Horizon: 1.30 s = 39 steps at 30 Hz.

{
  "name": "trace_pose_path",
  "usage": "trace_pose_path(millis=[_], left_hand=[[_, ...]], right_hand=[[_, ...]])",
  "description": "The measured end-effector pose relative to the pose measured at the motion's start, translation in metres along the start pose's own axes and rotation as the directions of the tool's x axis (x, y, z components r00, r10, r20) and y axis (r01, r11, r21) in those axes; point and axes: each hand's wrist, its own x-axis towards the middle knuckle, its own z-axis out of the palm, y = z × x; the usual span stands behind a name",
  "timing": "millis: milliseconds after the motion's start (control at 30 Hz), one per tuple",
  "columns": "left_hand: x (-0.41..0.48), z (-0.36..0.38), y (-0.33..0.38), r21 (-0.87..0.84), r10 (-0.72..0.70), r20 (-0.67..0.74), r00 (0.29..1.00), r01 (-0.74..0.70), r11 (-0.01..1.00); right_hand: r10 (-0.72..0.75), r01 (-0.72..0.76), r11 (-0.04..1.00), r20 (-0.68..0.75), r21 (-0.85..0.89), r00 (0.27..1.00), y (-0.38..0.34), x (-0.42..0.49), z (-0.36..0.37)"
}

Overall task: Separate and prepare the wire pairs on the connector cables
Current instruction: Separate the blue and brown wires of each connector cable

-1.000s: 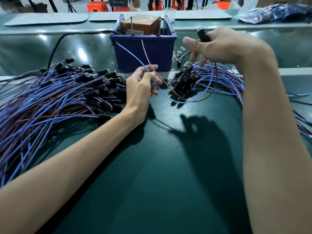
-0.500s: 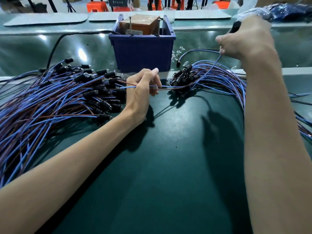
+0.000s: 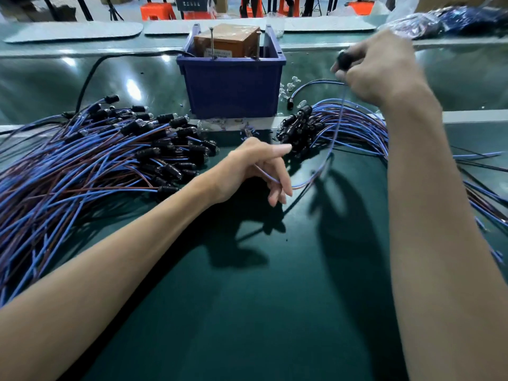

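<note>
My right hand (image 3: 379, 67) is raised at the upper right and grips the black connector (image 3: 344, 61) of one cable. That cable's blue and brown wire pair (image 3: 334, 138) hangs down from it and curves left to my left hand (image 3: 258, 169). My left hand hovers over the green mat with the wire end running through its loosely curled fingers. A big pile of connector cables (image 3: 90, 160) lies to the left. A second pile (image 3: 330, 125) lies under my right hand.
A blue bin (image 3: 231, 86) holding a brown box (image 3: 226, 41) with upright metal pins stands at the back centre. Small clear bulbs (image 3: 288, 89) lie beside it. A black cord (image 3: 90, 78) runs along the back left. A plastic bag (image 3: 453, 20) lies far right.
My left hand moved down and right, off the left pile, and the wire now sags in a loop. My right hand came back leftward and lower.
</note>
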Motion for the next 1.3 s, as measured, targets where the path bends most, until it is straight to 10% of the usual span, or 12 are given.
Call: trace_pose_path(millis=[233, 667, 933, 1300], left_hand=[[0.005, -0.01, 0.001, -0.006, -0.071, 0.15, 0.986, 0.073, 0.997], [0.005, -0.001, 0.002, -0.012, -0.065, -0.095, 0.993, 0.064, 0.998], [0.005, 0.0, 0.002, -0.012, -0.078, -0.113, 0.99, 0.077, 0.997], [0.005, 0.002, 0.003, 0.019, -0.077, -0.135, 0.988, 0.08, 0.997]], right_hand=[[-0.033, 0.033, 0.999, 0.037, 0.0, 0.999, 0.001, 0.0, 0.019], [-0.165, 0.163, 0.986, -0.06, -0.037, 0.984, -0.002, 0.001, 0.015], [-0.171, 0.215, 0.97, 0.305, -0.115, 0.937, -0.002, -0.004, 0.025], [-0.117, 0.152, 0.986, 0.356, -0.073, 0.927, 0.004, -0.001, 0.024]])
